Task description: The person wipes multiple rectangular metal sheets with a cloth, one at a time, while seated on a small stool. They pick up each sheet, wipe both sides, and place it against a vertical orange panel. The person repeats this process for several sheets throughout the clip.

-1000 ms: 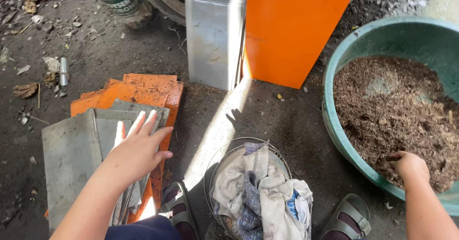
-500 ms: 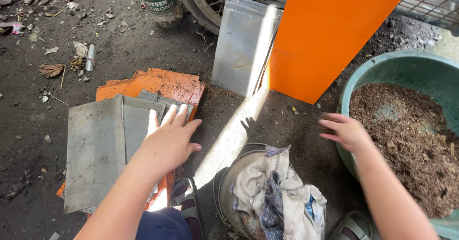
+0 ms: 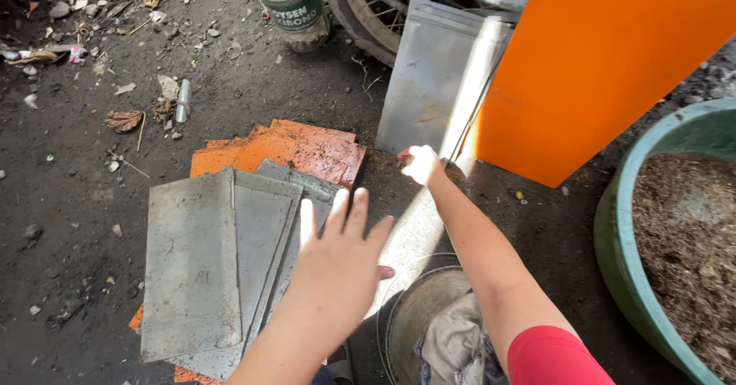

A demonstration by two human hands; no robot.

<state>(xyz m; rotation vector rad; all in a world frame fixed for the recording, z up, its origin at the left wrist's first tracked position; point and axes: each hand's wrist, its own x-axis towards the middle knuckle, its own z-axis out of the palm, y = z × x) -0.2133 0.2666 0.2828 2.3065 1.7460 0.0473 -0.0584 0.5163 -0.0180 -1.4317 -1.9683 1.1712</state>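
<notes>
Left hand: we see our left hand (image 3: 337,258) flat with the fingers spread, hovering just above the right edge of the stack of grey sheets (image 3: 222,262); we cannot tell whether it touches them.
Right hand: our right hand (image 3: 422,164) reaches far out to the lower edge of the leaning grey sheet (image 3: 437,78), in a bright patch of sun; the fingers are curled, but the glare hides whether they pinch the sheet.
Stack of grey sheets: several flat, dull grey metal plates, scuffed and dusty, fanned over one another on the ground (image 3: 92,201) at near left.
Orange plates: rusty, scratched orange plates (image 3: 299,147) lie under the grey stack, showing at its far side and near corner.
Leaning grey sheet: a smooth grey rectangle with rounded corners, standing tilted against a wheel (image 3: 368,9), just left of the orange panel (image 3: 606,71).
Orange panel: large, bright, upright, touching the ground at right.
Basin: a green basin (image 3: 613,232) at far right holds brown crumbly matter.
Bucket: a round metal bucket (image 3: 406,316) with cloth (image 3: 452,347) inside stands near us, between our arms.
Can: a green paint can (image 3: 293,6) stands far off.
</notes>
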